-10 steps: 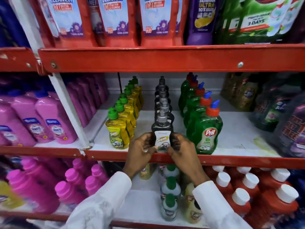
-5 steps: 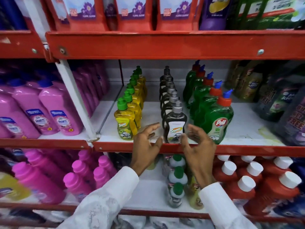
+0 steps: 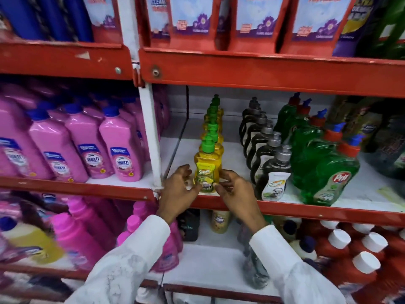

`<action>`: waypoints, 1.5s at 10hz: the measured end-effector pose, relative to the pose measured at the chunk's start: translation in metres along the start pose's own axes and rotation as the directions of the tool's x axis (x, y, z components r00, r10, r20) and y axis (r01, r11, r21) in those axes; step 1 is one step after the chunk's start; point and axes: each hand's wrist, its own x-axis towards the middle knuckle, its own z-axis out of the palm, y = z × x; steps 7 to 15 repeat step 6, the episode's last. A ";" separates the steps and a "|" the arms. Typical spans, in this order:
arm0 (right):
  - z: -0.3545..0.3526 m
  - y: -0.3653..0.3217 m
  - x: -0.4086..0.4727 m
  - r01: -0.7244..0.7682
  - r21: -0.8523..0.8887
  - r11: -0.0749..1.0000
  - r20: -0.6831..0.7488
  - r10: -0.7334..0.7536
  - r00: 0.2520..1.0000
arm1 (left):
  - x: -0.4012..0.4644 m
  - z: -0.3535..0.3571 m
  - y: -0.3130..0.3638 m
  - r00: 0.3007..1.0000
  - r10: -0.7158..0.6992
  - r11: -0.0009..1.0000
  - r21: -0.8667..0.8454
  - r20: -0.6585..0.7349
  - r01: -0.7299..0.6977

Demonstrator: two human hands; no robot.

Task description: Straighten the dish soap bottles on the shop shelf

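Observation:
A row of yellow dish soap bottles with green caps runs front to back on the middle shelf [image 3: 285,210]. The front yellow bottle [image 3: 207,165] stands upright at the shelf's front edge. My left hand [image 3: 178,189] touches its left side and my right hand [image 3: 233,189] its right side, fingers curled around the base. To the right stand a row of black bottles with grey caps [image 3: 274,172] and a row of green Pril bottles [image 3: 326,172].
A white upright post [image 3: 151,137] stands just left of the yellow row. Pink bottles [image 3: 87,154] fill the bay to the left. Red pouches [image 3: 258,20] hang on the shelf above. Red bottles with white caps [image 3: 355,255] fill the shelf below.
My hands let go of the front black bottle and moved left to the front yellow bottle. The view has swung left and closer.

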 end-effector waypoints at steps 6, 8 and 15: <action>-0.003 0.004 -0.007 -0.114 0.028 0.993 -0.028 0.115 0.993 | -0.002 0.008 -0.017 0.993 0.101 0.986 -0.139 0.058 -0.092; -0.003 0.004 -0.007 -0.114 0.028 0.993 -0.028 0.115 0.993 | -0.002 0.008 -0.017 0.993 0.101 0.986 -0.139 0.058 -0.092; -0.003 0.004 -0.007 -0.114 0.028 0.993 -0.028 0.115 0.993 | -0.002 0.008 -0.017 0.993 0.101 0.986 -0.139 0.058 -0.092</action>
